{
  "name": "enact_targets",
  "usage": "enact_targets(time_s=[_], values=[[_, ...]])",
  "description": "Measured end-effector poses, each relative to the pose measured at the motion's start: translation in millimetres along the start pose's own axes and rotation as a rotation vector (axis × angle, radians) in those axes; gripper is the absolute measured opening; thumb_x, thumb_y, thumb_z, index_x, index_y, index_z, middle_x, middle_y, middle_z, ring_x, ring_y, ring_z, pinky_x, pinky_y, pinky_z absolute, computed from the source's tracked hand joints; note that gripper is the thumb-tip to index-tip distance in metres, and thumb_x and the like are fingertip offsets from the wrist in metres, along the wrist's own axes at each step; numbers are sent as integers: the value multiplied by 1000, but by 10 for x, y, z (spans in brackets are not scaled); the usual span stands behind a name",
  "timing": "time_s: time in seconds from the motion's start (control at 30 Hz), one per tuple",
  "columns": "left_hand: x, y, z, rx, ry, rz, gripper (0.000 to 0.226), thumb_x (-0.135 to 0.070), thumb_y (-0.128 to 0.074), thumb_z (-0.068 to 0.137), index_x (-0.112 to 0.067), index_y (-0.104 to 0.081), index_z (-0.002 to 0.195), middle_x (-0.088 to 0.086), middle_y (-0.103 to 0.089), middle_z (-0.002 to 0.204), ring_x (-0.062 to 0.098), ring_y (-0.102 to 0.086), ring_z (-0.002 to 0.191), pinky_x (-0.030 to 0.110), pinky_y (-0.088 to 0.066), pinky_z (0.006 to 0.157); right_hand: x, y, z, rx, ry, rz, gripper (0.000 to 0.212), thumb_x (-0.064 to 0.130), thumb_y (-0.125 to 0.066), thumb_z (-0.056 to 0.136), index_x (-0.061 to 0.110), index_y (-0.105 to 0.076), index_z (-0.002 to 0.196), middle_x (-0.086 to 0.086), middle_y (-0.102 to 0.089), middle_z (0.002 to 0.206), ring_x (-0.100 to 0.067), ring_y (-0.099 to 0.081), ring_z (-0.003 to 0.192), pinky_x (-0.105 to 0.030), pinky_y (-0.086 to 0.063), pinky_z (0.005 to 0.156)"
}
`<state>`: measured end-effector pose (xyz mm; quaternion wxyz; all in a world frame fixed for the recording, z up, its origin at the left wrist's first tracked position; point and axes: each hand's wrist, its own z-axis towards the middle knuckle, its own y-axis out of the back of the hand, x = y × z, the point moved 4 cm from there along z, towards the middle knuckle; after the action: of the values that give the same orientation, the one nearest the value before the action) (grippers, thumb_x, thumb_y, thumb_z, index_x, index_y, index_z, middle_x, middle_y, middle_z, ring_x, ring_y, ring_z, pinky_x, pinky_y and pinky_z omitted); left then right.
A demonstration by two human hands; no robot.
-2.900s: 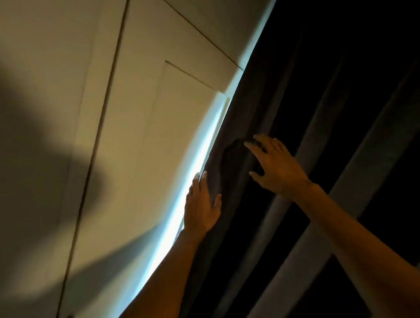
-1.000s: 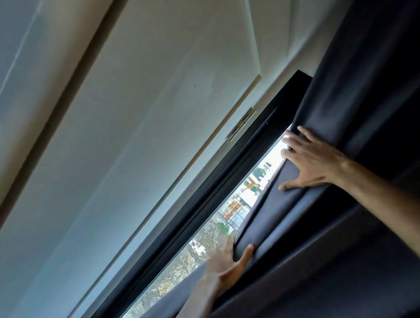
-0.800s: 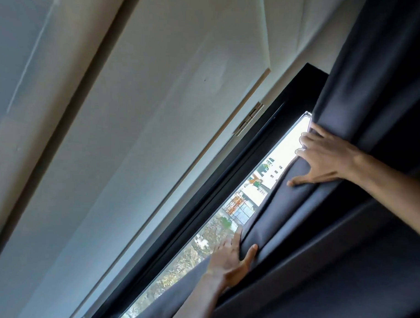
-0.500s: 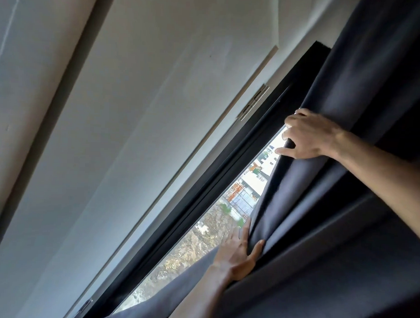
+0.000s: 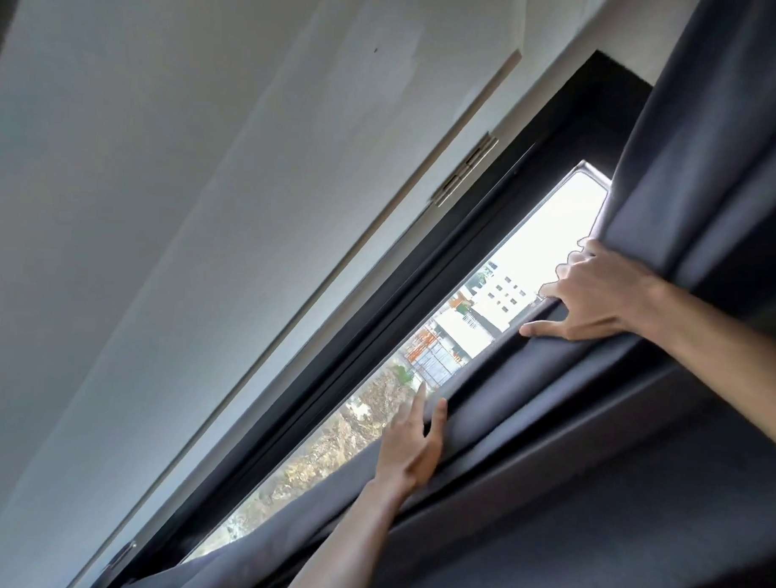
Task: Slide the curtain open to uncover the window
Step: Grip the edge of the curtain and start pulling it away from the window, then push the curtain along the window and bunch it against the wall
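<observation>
A dark grey curtain [image 5: 592, 433] hangs in folds over the right half of the tilted view. Beside it a strip of window [image 5: 477, 323] shows bright sky, buildings and ground inside a black frame [image 5: 376, 337]. My right hand [image 5: 597, 296] grips the curtain's leading edge high up, fingers curled behind the cloth and thumb on its front. My left hand [image 5: 411, 448] is lower on the same edge, fingers behind the fold and thumb in front. The rest of the window is hidden by the curtain.
A white wall or cabinet panel [image 5: 205, 199] fills the left side, with a beige trim strip and a metal hinge [image 5: 465, 169] close to the window frame. A second hinge [image 5: 119, 557] sits at the lower left.
The curtain edge has slid right since the dark first frame, and the uncovered strip of window is wider. Both hands moved right with the edge; my right hand's thumb now lies flat on the cloth.
</observation>
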<state>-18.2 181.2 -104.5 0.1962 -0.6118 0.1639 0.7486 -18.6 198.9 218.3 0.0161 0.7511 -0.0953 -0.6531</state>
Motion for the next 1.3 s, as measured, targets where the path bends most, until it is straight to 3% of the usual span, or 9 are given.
enact_targets(time_s=[0.13,0.3,0.47,0.63,1.0,1.3], values=[[-50,-239,12,-94,19,-19,94,-86,-2,78,-36,-18,157,-2,-22,164,15,-14,152,46,-2,124,13,-100,-72,10,-28,9,106,93,-2,72,28,-56,135,-15,-64,130,-30,-52,126,-49,-20,116],[-320,-414,74,-153,15,-140,93,-90,-6,76,-41,-22,154,-4,-26,163,16,-11,153,52,3,122,16,-234,-221,-2,-38,39,107,95,0,70,29,-57,132,-16,-63,129,-30,-50,129,-51,-12,121],[-616,-584,67,-65,-70,-145,68,-71,-23,94,-41,-18,155,0,-24,163,18,-12,152,44,-6,122,-41,-359,-393,-28,-42,23,111,96,4,69,28,-59,131,-15,-66,123,-31,-53,123,-51,-13,121],[-672,-941,-63,-5,-63,-129,81,-81,-13,85,-41,-15,155,2,-28,162,21,-18,151,45,-15,122,-83,-454,-602,-38,-52,11,107,93,2,72,27,-59,130,-14,-66,124,-32,-52,124,-52,-14,121],[-841,-1496,-577,16,-82,-56,73,-75,-18,91,-40,-14,155,0,-22,164,18,-15,152,45,-12,123,-69,-862,-1353,-78,-94,64,103,92,-4,73,27,-65,125,-13,-63,122,-33,-51,124,-49,-12,123],[-1086,-2037,-1151,5,-71,-12,66,-68,-27,95,-35,-25,152,0,-31,160,20,-20,150,44,-6,124,-111,-1083,-2037,-66,-84,44,101,97,-11,70,28,-65,121,-13,-64,121,-34,-50,125,-50,-12,123]])
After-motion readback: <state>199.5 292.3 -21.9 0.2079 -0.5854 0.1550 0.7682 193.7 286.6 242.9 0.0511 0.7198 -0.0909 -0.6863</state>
